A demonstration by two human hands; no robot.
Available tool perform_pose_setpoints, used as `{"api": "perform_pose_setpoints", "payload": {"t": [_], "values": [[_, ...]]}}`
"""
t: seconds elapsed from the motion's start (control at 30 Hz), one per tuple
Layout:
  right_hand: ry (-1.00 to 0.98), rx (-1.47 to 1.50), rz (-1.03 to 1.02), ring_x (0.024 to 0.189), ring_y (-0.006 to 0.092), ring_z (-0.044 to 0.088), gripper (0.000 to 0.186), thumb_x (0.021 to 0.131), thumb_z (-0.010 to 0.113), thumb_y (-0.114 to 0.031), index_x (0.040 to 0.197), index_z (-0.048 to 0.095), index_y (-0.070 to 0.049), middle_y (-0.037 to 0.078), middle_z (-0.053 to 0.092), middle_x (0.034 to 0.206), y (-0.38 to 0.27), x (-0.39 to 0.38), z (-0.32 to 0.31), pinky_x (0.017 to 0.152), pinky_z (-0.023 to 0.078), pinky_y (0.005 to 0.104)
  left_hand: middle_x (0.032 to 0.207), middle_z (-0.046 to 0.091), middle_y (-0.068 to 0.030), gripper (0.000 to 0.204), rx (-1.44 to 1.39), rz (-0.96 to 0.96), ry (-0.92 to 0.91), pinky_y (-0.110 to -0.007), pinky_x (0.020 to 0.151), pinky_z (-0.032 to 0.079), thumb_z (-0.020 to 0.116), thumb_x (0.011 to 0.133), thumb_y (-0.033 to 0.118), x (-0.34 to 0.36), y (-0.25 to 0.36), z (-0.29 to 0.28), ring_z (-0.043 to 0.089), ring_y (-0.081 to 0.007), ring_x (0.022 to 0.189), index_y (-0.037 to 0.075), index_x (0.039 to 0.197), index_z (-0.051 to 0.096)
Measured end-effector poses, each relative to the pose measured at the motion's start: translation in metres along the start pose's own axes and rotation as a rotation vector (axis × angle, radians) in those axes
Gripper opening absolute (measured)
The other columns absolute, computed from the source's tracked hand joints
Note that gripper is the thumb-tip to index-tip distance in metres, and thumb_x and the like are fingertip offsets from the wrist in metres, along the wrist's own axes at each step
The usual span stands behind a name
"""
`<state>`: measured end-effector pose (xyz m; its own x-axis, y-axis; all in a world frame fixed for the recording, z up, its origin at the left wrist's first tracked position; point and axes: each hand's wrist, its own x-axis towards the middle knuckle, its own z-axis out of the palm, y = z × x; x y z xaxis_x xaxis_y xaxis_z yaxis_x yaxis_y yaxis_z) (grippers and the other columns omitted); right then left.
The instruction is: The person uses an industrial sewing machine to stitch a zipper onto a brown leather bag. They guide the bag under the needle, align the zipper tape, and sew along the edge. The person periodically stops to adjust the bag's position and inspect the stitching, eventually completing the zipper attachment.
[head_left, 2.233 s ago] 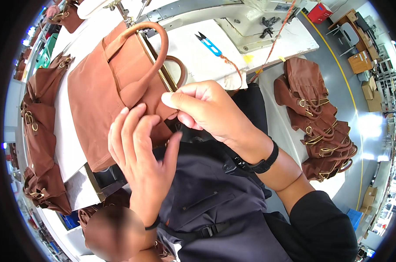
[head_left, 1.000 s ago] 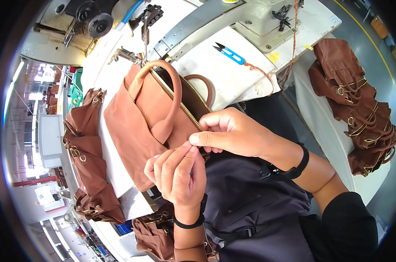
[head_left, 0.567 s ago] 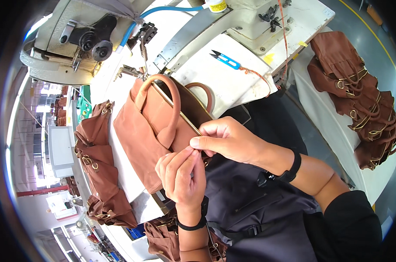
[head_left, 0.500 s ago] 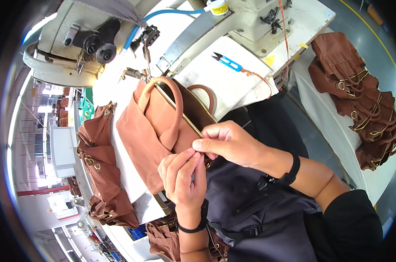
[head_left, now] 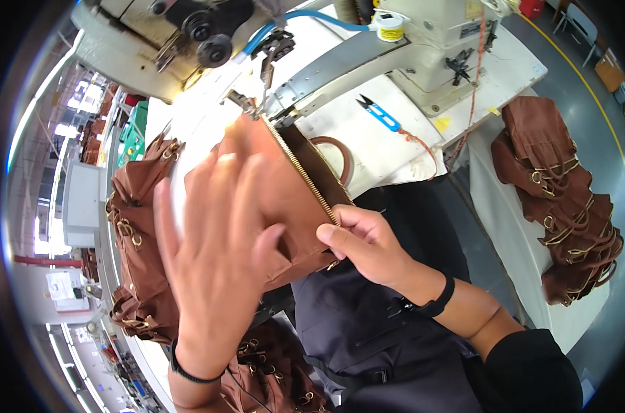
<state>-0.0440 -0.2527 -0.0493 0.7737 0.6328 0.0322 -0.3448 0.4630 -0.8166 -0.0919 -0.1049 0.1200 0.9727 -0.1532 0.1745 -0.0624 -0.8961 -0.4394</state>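
Observation:
A brown leather handbag (head_left: 295, 234) lies under the sewing machine's presser foot (head_left: 250, 103), its mouth parted along a gold-toothed zipper (head_left: 302, 171). My right hand (head_left: 367, 246) pinches the bag's zippered edge at the near corner, thumb on top. Spread wide and smeared by motion, my left hand (head_left: 212, 275) is over the bag's front panel; whether it touches the leather I cannot tell. It covers much of that panel and the front handle. Beyond the opening, the rear handle (head_left: 341, 153) rests on the white work surface.
Blue thread snips (head_left: 379, 114) lie on the white table (head_left: 326, 134) beside the machine arm (head_left: 333, 77). More brown bags are piled at left (head_left: 143, 241), at right (head_left: 560, 199) and below (head_left: 278, 372). A red-brown thread (head_left: 479, 62) hangs near the machine's base.
My left hand has left the zipper edge, moving left across the bag with fingers spreading. My right hand still pinches the edge. The whole view has shifted a little.

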Motion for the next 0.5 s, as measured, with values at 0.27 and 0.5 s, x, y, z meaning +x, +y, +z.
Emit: {"api": "perform_pose_setpoints", "payload": {"t": [0.27,0.5], "values": [[-0.024,0.104,0.010,0.065,-0.0004,0.041,0.030,0.107,0.062,-0.023,0.082,0.055,-0.009,-0.007,0.051,0.071,0.002,0.002,0.005,0.056,0.034,0.0215,0.123,0.066,-0.0178,0.054,-0.015,-0.062,0.099,-0.060,0.124,0.027,0.077,0.088,0.042,-0.037,-0.031,0.008,0.058,-0.0367,0.130,0.003,0.122,0.064],[-0.049,0.168,0.022,0.064,0.0005,0.047,0.030,0.107,0.064,-0.023,0.082,0.055,-0.008,-0.004,0.056,0.071,-0.008,0.002,0.019,0.056,0.037,0.0204,0.150,0.056,-0.0156,0.090,-0.365,-0.051,0.013,-0.053,0.123,0.013,0.052,0.091,0.075,-0.017,0.005,0.040,0.053,-0.0275,0.137,0.010,0.153,0.052]]}}
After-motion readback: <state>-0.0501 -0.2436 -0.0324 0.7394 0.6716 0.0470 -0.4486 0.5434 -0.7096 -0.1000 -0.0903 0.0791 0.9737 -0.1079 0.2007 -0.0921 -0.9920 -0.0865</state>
